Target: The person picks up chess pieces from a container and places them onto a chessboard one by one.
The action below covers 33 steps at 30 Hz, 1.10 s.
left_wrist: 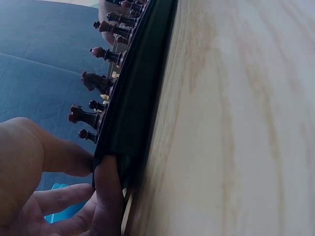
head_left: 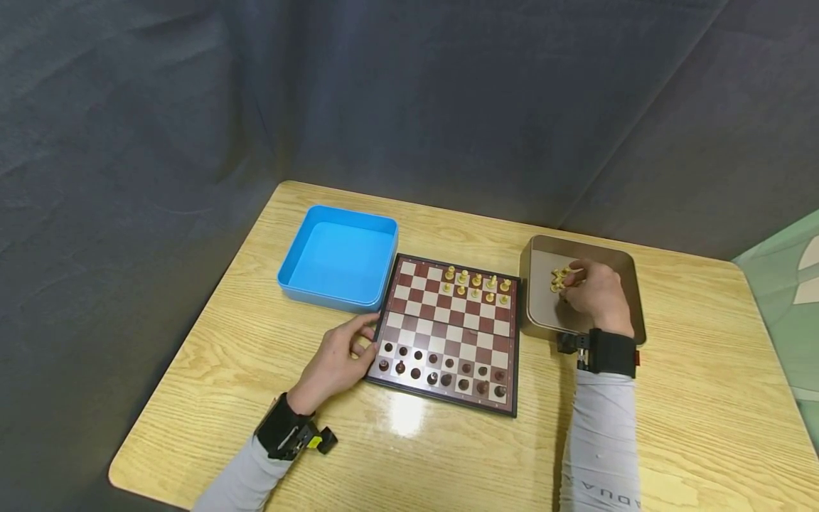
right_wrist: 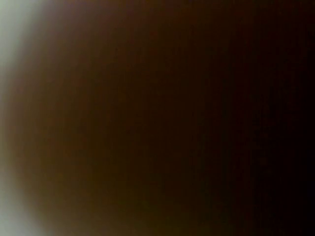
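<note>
A chessboard [head_left: 441, 331] lies on the table, with two rows of dark chess pieces [head_left: 432, 379] along its near side. Cream chess pieces [head_left: 476, 280] fill part of two rows at its far side. My left hand [head_left: 335, 359] grips the board's left edge near the close corner; in the left wrist view, fingers [left_wrist: 107, 187] bear against the dark side of the board. Inside a metal tin [head_left: 532, 313] to the right, my right hand [head_left: 598, 291] reaches down with bent fingers at loose cream pieces [head_left: 557, 279]. I cannot tell whether it holds one.
A blue plastic box [head_left: 342, 263] stands left of the board, its near right corner close to the board's edge. The tin's wall stands close to the board's right edge. A dark curtain [head_left: 409, 107] hangs behind the wooden table [head_left: 704, 398]. The right wrist view is dark and blurred.
</note>
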### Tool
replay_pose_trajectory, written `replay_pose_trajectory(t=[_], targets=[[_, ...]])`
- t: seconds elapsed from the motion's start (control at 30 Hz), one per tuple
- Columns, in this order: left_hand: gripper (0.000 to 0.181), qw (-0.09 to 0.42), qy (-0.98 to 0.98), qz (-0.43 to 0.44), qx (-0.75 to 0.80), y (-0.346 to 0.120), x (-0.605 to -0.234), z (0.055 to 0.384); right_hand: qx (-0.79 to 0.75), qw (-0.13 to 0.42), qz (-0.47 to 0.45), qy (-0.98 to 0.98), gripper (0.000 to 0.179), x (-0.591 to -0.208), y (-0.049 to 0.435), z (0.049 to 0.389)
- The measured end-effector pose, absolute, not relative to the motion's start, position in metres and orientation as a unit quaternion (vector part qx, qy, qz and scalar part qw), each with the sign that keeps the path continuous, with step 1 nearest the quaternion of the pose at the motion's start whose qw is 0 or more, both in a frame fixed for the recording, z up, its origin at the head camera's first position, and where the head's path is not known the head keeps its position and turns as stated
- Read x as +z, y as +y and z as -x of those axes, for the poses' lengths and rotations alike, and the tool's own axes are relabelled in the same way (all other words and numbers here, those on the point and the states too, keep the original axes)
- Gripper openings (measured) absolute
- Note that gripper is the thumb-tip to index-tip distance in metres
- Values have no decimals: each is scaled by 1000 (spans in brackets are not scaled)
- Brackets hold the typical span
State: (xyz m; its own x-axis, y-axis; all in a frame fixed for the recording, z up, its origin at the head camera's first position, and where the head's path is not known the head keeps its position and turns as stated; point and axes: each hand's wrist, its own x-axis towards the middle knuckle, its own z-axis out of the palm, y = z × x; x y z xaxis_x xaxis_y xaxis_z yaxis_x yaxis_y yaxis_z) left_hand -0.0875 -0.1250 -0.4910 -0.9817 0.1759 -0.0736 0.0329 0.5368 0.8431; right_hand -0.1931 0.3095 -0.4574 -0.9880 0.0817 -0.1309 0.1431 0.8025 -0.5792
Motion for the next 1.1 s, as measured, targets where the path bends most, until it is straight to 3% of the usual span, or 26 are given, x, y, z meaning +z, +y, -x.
replay_pose_trajectory(t=[0.7, 1.1], targets=[[57, 79, 870, -54, 483, -125, -492, 87, -282, 28, -81, 955, 46, -455, 308, 191], [57, 77, 874, -58, 477, -125, -494, 88, -297, -47, -52, 952, 19, -442, 300, 187]])
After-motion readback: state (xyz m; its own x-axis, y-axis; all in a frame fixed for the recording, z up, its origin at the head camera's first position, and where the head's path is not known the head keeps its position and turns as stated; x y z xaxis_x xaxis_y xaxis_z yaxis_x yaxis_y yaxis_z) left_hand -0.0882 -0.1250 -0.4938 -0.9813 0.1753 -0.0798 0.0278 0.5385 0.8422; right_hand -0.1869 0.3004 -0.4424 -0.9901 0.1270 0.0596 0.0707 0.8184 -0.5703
